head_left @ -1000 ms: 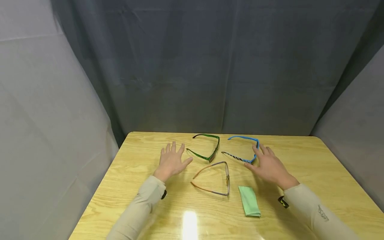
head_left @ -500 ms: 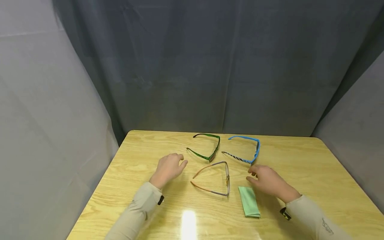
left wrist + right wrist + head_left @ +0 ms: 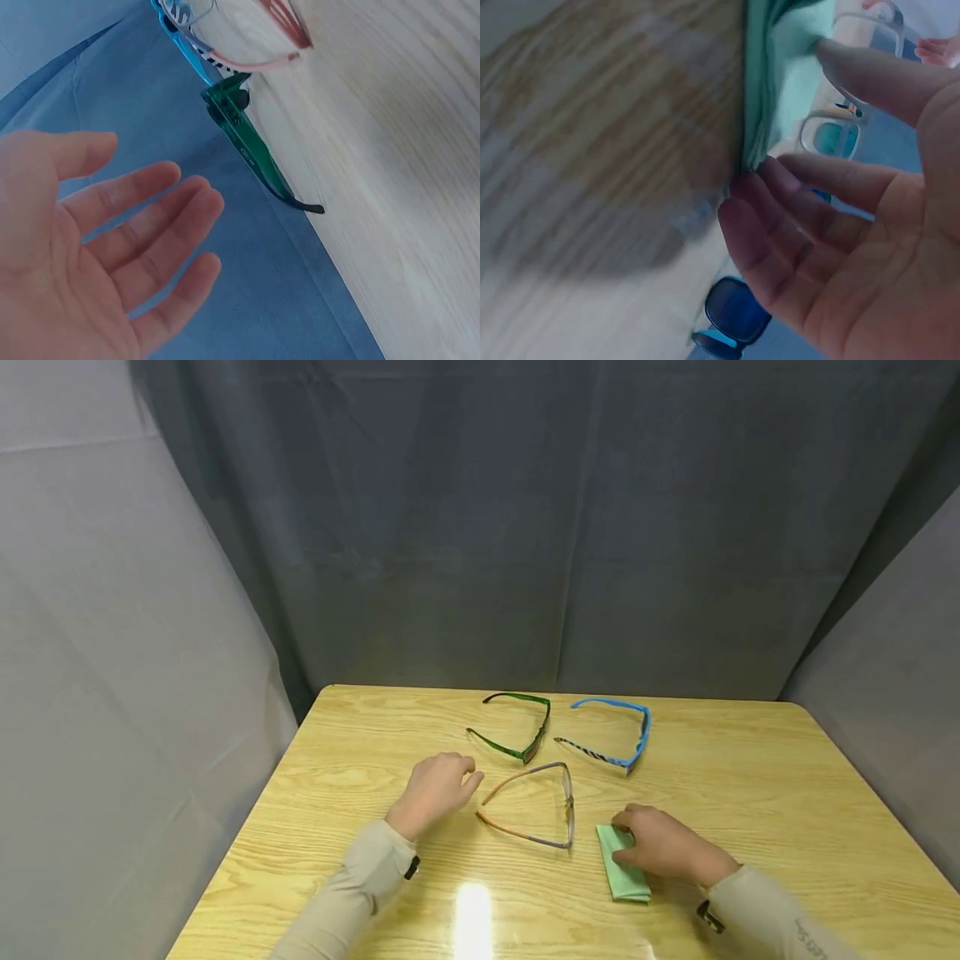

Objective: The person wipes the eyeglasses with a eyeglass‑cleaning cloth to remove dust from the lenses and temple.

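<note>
My right hand is at the folded green cloth, which lies flat on the table. In the right wrist view, the fingertips meet the end of the cloth, while the thumb reaches over its face with a wide gap from the fingers. My left hand hovers over the wood, fingers loosely bent and holding nothing. Nearest to it are eyeglasses with orange and bluish-grey temples, lying unfolded. Behind them, green-framed sunglasses and blue sunglasses with one striped temple also lie unfolded.
The light wooden table runs back to a dark grey curtain. Paler cloth walls stand to the left and right. A bright reflection shows on the tabletop near the front.
My right hand has left the blue sunglasses and come back toward me to the green cloth. My left hand has relaxed its spread fingers and drawn slightly nearer. The eyewear has stayed put.
</note>
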The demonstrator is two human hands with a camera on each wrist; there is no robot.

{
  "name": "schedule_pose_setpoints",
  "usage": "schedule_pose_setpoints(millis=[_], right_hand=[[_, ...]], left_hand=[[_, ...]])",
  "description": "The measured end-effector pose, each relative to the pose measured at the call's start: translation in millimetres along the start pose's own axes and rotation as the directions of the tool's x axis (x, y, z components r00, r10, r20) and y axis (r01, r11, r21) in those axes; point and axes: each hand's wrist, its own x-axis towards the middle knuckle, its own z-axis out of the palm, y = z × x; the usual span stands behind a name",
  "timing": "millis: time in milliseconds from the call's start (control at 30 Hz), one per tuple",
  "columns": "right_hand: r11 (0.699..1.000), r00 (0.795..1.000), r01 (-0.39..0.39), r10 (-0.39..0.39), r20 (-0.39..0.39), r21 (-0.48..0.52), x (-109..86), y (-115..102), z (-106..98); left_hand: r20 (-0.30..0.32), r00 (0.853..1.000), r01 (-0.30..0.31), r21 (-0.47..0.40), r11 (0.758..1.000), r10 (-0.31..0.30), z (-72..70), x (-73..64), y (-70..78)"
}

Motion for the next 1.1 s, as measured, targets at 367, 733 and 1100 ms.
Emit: schedule_pose_setpoints(millis=[367, 733, 1100], right_hand=[[1.000, 1.000, 0.008, -0.008, -0.030, -0.009, 1.3, -2.0, 3.9], [0.993, 1.000, -0.019, 0.018, 0.010, 0.116, 8.9, -1.0, 8.2], [0.959, 0.994, 0.097, -0.109, 0.032, 0.265, 3.2, 6.7, -5.9]], left_hand=[[-0.005, 0.998, -0.057, 0.026, 0.998, 0.058, 9.9, 3.1, 13.7], [0.008, 0.995, -0.104, 0.034, 0.994, 0.104, 14.6, 7.3, 27.2], [0.043, 0.981, -0.193, 0.093, 0.977, 0.189, 16.9, 11.7, 46.0]])
